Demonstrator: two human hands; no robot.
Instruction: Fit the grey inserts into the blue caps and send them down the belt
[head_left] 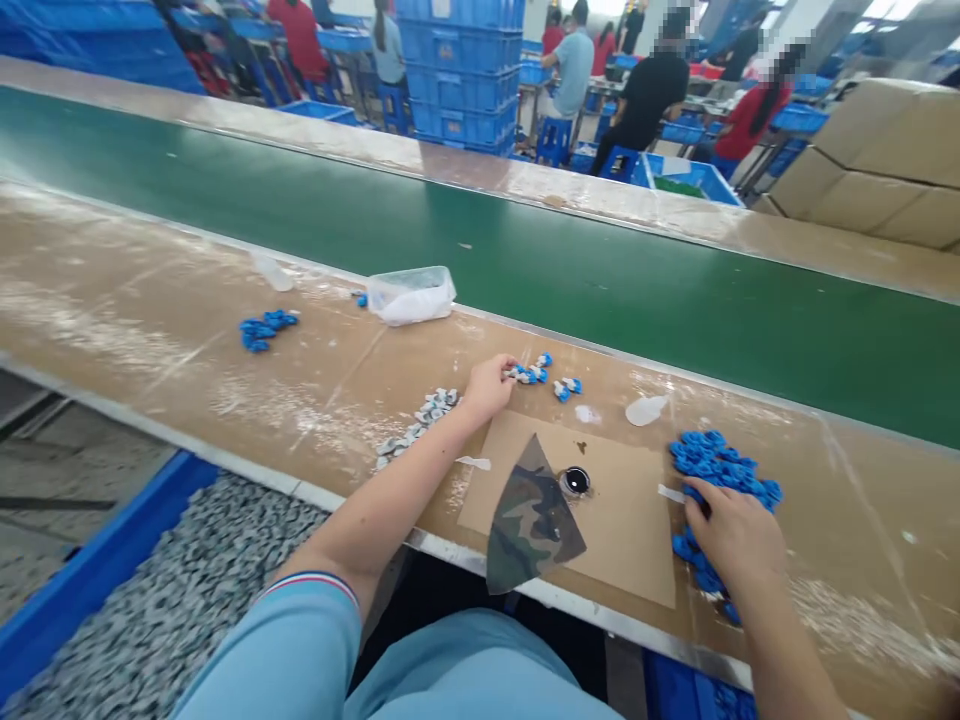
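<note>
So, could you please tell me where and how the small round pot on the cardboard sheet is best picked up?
I'd pinch the small round pot by its outer sides, coming from the right: the camouflage cloth lies close on its left, while bare cardboard sheet shows to the right. Its dark, glossy top may be liquid, so keep it level.

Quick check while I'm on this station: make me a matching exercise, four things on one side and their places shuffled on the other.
Things:
1. Left hand
2. Right hand
3. Small round pot
4. Clear tub

Places:
A. On the cardboard sheet
B. At the pile of blue pieces
C. Beside the green belt
D. At the blue-and-white pieces

Pairs: 1-D, 2-B, 3-A, 4-C
</note>
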